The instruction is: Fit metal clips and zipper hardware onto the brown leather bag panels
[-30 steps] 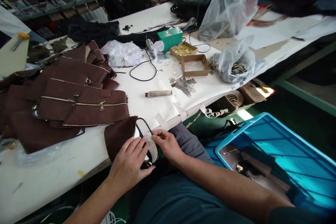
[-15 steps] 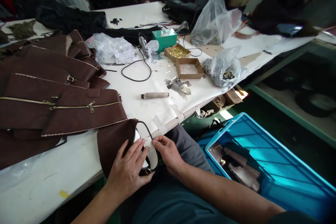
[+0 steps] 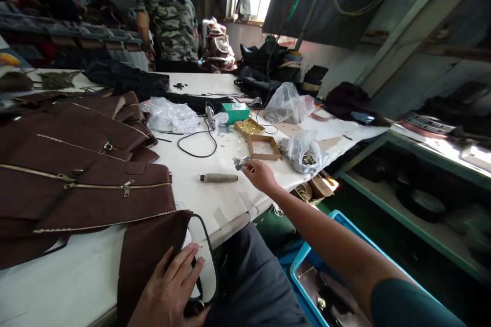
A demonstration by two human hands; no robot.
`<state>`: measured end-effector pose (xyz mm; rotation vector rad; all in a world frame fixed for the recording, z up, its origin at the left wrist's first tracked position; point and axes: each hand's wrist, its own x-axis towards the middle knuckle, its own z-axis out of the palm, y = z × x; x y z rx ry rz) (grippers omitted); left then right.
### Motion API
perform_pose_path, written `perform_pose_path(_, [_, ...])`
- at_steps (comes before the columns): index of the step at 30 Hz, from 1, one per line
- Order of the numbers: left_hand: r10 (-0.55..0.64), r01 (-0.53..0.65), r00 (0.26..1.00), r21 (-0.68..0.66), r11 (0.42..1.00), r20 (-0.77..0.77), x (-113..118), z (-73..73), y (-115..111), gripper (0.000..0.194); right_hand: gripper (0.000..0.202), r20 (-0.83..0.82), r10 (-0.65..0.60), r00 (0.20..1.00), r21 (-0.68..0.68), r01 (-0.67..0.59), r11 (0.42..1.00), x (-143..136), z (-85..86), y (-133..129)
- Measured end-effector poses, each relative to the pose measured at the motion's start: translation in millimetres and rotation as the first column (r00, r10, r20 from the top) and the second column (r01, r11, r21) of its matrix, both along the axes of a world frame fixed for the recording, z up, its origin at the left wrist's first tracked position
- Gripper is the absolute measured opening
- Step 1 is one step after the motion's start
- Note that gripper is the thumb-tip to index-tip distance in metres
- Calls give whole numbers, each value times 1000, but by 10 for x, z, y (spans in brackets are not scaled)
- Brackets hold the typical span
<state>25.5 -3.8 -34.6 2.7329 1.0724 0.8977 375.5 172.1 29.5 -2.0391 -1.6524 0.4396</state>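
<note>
My left hand (image 3: 171,286) lies spread over the brown leather piece (image 3: 143,260) at the table's front edge, its fingers beside a thin black strap (image 3: 213,255) that loops off the leather. My right hand (image 3: 261,174) reaches across the table, fingertips pinched at the pile of small silvery metal plates (image 3: 239,162); whether a plate is between them is too small to tell. Left of that hand lies a wrapped rod-like tool (image 3: 219,178). Just behind the hand stands a shallow cardboard box (image 3: 264,148).
Brown leather pieces with zippers (image 3: 103,189) cover the table's left side. Farther back are a gold-filled box (image 3: 249,127), green box (image 3: 235,112) and plastic bags (image 3: 305,150). A blue crate (image 3: 303,260) stands low right. A person in camouflage (image 3: 171,20) stands beyond the table.
My right hand has left the black strap and moved forward to the metal plates. My left hand remains on the leather. The view has tilted up, showing the person and window.
</note>
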Motion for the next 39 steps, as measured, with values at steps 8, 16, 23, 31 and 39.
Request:
perform_pose_path(8, [-13,12,1000,59,998,11,-13,-67,64,60,28,123,-10,992,-149,29,988,-24,-68,868])
perform_pose_path(16, [-20,17,1000,-142,990,-20,-66,121,14,60,32,-93,2,996,-89,-10,996,-108,88,549])
perform_pose_path(23, [-28,10,993,-150,989,-118,-95,159,8,62,24,-697,327,638,-139,-568,811,-901,13,-850])
perform_pose_path(31, [-16,-2,990,-125,992,-141,-93,204,15,63,16,-529,475,704,-124,-617,777,-1314,-293,-1122])
perform_pose_path(39, [-54,25,982,-160,987,-181,-120,176,30,67,6,-258,519,815,-161,-566,808,-1376,-176,-1177])
